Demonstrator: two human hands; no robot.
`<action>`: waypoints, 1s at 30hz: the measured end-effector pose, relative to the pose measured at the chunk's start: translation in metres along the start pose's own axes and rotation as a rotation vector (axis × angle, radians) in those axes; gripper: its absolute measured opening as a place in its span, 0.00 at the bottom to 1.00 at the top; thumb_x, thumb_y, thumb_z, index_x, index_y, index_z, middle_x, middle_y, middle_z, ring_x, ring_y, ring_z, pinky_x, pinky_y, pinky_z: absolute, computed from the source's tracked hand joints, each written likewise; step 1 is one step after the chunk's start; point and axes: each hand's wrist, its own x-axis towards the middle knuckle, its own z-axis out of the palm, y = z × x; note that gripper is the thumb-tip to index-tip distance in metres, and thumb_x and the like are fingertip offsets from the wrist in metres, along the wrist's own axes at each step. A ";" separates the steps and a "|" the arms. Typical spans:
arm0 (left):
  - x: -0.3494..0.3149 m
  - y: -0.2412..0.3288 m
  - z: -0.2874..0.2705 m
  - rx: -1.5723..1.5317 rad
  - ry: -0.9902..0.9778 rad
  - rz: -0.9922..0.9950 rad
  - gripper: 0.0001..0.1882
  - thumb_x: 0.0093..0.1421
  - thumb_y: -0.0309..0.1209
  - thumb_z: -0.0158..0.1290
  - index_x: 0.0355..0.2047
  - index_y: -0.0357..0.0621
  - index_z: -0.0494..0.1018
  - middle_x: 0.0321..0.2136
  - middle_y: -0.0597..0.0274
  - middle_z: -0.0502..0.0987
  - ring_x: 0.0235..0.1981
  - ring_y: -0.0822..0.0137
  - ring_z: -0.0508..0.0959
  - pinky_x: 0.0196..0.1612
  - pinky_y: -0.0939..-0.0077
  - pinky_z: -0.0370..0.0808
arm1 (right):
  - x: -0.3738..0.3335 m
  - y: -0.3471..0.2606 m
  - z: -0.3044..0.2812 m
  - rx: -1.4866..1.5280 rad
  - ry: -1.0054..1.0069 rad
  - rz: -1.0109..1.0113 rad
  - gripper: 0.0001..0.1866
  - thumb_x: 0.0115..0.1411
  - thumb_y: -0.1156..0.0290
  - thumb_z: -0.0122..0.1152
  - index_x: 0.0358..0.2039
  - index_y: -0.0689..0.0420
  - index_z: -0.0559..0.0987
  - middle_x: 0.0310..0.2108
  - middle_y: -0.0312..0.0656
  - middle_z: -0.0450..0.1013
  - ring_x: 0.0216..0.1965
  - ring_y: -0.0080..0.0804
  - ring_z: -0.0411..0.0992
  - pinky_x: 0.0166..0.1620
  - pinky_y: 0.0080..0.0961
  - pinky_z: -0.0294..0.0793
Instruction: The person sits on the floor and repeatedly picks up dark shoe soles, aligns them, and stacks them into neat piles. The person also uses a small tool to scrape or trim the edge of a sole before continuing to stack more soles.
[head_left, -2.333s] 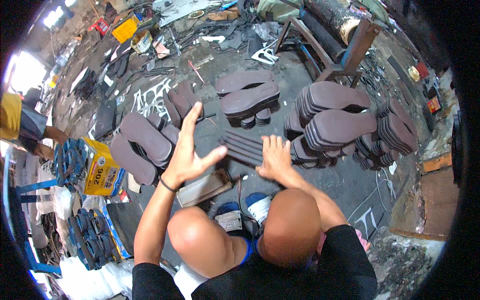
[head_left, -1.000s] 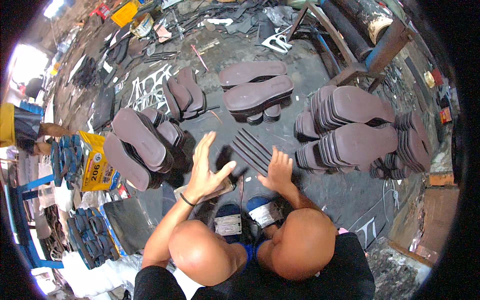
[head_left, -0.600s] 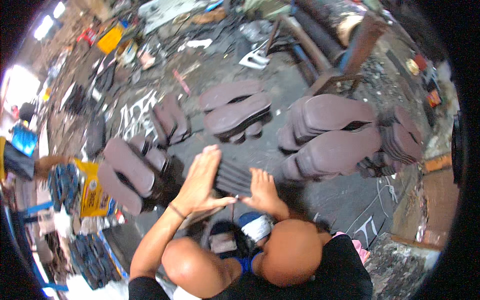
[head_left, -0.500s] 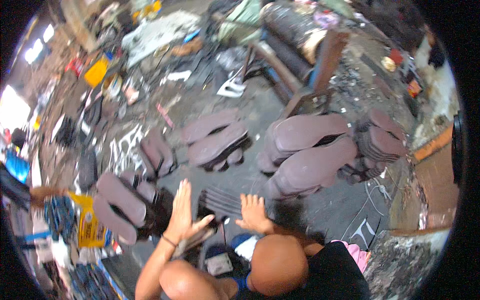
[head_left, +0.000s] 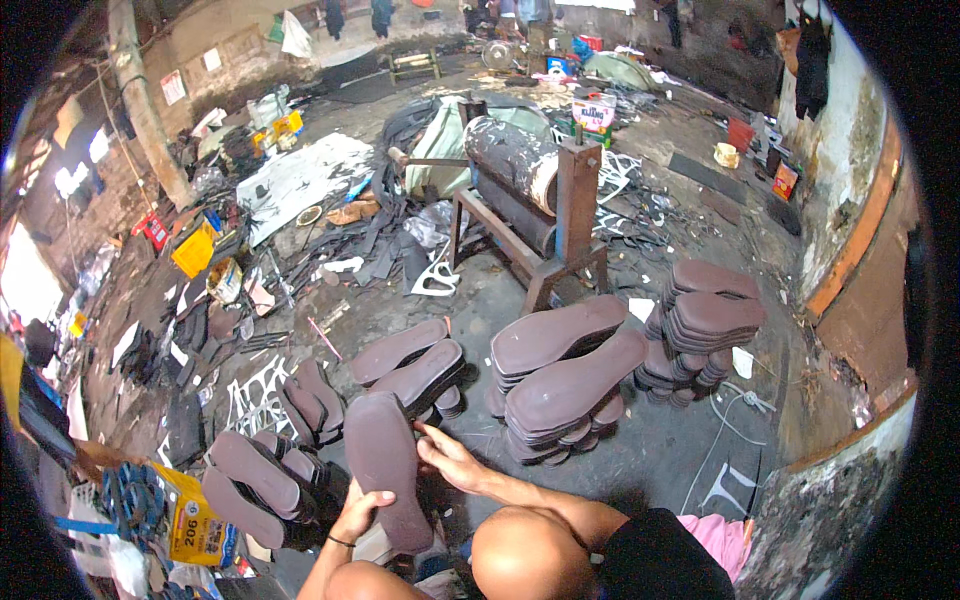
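Note:
A brown shoe sole (head_left: 384,455) stands tilted upright in front of me, its broad face showing. My left hand (head_left: 357,517) grips its lower left side, the thumb pressed flat over the face and the other fingers hidden behind it. At the sole's right edge, my right hand (head_left: 452,462) has its curled fingertips against the rim. Just beyond lies a pair of stacked soles (head_left: 420,375), partly covered by the held one. Left of my left hand is another pile of soles (head_left: 255,475), and a small pair of soles (head_left: 312,400) leans beside it.
Taller sole stacks stand to the right, one near the middle (head_left: 575,385) and one farther right (head_left: 705,310). Behind them rises a metal roller frame (head_left: 540,220). White cut-out scraps (head_left: 262,393) litter the floor. A yellow package (head_left: 195,520) sits at the lower left.
Both hands were spread over several dark soles on the floor; now the left holds a sole raised and the right touches its edge. The view has tilted up, showing more of the room.

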 end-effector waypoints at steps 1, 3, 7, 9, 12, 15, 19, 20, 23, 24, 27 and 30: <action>-0.002 0.006 0.001 -0.064 0.010 -0.010 0.46 0.44 0.32 0.64 0.63 0.35 0.59 0.54 0.56 0.71 0.55 0.59 0.71 0.61 0.66 0.67 | 0.001 -0.003 -0.002 0.163 0.007 -0.025 0.30 0.74 0.54 0.49 0.71 0.50 0.58 0.53 0.35 0.69 0.51 0.24 0.68 0.55 0.32 0.70; -0.013 0.028 0.000 -0.075 -0.005 -0.048 0.48 0.43 0.33 0.64 0.65 0.35 0.57 0.56 0.55 0.70 0.56 0.59 0.71 0.62 0.65 0.65 | 0.000 -0.024 0.010 0.206 0.041 -0.034 0.23 0.73 0.59 0.50 0.65 0.52 0.66 0.47 0.33 0.73 0.46 0.23 0.72 0.48 0.27 0.74; -0.025 0.058 -0.011 0.139 -0.156 0.023 0.55 0.42 0.34 0.65 0.69 0.34 0.52 0.64 0.53 0.63 0.66 0.58 0.61 0.70 0.63 0.53 | 0.012 -0.029 0.027 0.307 0.207 0.068 0.17 0.69 0.75 0.52 0.58 0.56 0.72 0.50 0.34 0.74 0.50 0.26 0.73 0.51 0.33 0.76; -0.031 0.071 -0.010 0.200 -0.177 0.123 0.59 0.45 0.41 0.67 0.72 0.34 0.47 0.70 0.53 0.56 0.71 0.59 0.53 0.72 0.62 0.47 | 0.013 -0.032 0.031 0.239 0.312 0.104 0.14 0.68 0.76 0.52 0.52 0.53 0.76 0.45 0.34 0.76 0.44 0.27 0.75 0.45 0.33 0.78; -0.035 0.085 -0.053 0.645 -0.144 0.182 0.63 0.45 0.52 0.67 0.72 0.32 0.46 0.70 0.45 0.54 0.72 0.56 0.52 0.73 0.63 0.48 | 0.008 -0.018 0.025 0.234 0.287 -0.008 0.08 0.67 0.75 0.54 0.43 0.57 0.79 0.36 0.37 0.77 0.36 0.28 0.75 0.37 0.29 0.76; -0.099 0.182 -0.108 0.884 0.016 0.122 0.56 0.44 0.50 0.66 0.67 0.31 0.56 0.63 0.45 0.64 0.65 0.55 0.62 0.68 0.64 0.57 | -0.021 0.002 0.009 -0.160 0.094 0.128 0.11 0.69 0.65 0.59 0.44 0.60 0.79 0.37 0.36 0.77 0.33 0.22 0.73 0.35 0.19 0.73; -0.144 0.266 -0.173 0.580 0.206 -0.063 0.41 0.44 0.40 0.64 0.57 0.31 0.69 0.47 0.53 0.77 0.50 0.63 0.74 0.56 0.67 0.69 | -0.043 0.043 -0.007 -0.356 0.145 0.311 0.14 0.67 0.64 0.62 0.47 0.60 0.77 0.36 0.35 0.76 0.34 0.19 0.73 0.34 0.17 0.72; -0.140 0.265 -0.197 0.609 0.274 -0.124 0.38 0.45 0.40 0.64 0.56 0.34 0.71 0.46 0.54 0.78 0.47 0.63 0.76 0.54 0.69 0.72 | -0.041 0.050 -0.008 -0.388 0.151 0.326 0.14 0.67 0.65 0.63 0.48 0.60 0.77 0.36 0.35 0.76 0.34 0.19 0.73 0.34 0.17 0.72; -0.111 0.234 -0.253 0.580 0.286 -0.298 0.30 0.48 0.42 0.63 0.50 0.38 0.76 0.41 0.57 0.81 0.38 0.65 0.80 0.45 0.68 0.76 | -0.024 0.063 -0.010 -0.411 0.091 0.279 0.15 0.66 0.68 0.63 0.50 0.60 0.76 0.35 0.35 0.76 0.35 0.19 0.73 0.34 0.16 0.71; -0.101 0.214 -0.275 0.532 0.289 -0.323 0.30 0.48 0.42 0.63 0.50 0.38 0.77 0.40 0.58 0.81 0.38 0.66 0.80 0.44 0.68 0.76 | -0.012 0.065 -0.009 -0.415 0.056 0.282 0.13 0.67 0.69 0.62 0.49 0.60 0.77 0.36 0.36 0.77 0.36 0.20 0.73 0.37 0.19 0.73; -0.092 0.168 -0.307 0.474 0.320 -0.447 0.28 0.51 0.43 0.62 0.48 0.39 0.77 0.39 0.60 0.81 0.37 0.67 0.79 0.42 0.69 0.76 | 0.043 0.059 0.031 -0.593 -0.107 0.100 0.14 0.67 0.67 0.62 0.49 0.61 0.77 0.40 0.42 0.79 0.41 0.26 0.76 0.43 0.26 0.77; -0.107 0.154 -0.322 0.459 0.314 -0.365 0.27 0.55 0.40 0.57 0.52 0.37 0.75 0.45 0.60 0.79 0.45 0.69 0.76 0.52 0.73 0.71 | 0.130 0.048 0.100 -0.881 -0.113 -0.057 0.19 0.63 0.59 0.66 0.46 0.61 0.77 0.41 0.50 0.80 0.42 0.39 0.80 0.46 0.34 0.78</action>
